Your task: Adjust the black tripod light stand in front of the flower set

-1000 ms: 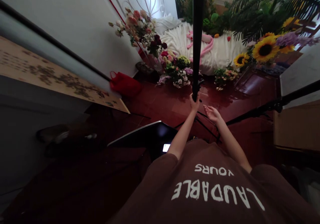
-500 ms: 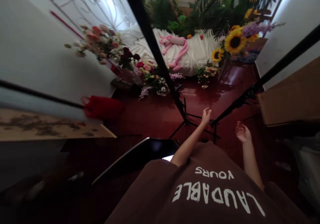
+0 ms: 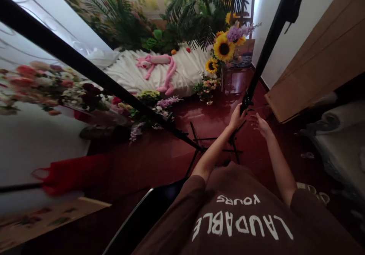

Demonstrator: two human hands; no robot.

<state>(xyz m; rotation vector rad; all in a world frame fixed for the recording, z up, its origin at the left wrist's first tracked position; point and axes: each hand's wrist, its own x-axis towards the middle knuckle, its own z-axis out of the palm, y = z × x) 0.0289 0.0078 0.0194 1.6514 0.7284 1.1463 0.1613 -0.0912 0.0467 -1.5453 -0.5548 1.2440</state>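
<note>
My left hand (image 3: 237,116) is wrapped round the lower part of a tall black stand pole (image 3: 264,59) that rises toward the upper right. My right hand (image 3: 261,125) hovers just right of that pole with its fingers spread and nothing in it. The stand's thin black legs (image 3: 234,144) spread over the glossy red floor (image 3: 171,152) below both hands. A second black stand pole (image 3: 85,68) leans across the left half of the view, its foot near the same legs.
Flower bunches (image 3: 51,91), sunflowers (image 3: 224,49), palm plants and a pink plush toy (image 3: 159,67) on white cloth fill the far end. A wooden panel (image 3: 313,61) leans at the right. A red bag (image 3: 71,173) lies at the left, a dark chair (image 3: 148,213) close below me.
The view swung right. My left hand let go of the first pole, which now leans left, and closed on the second pole. My right hand came up beside it.
</note>
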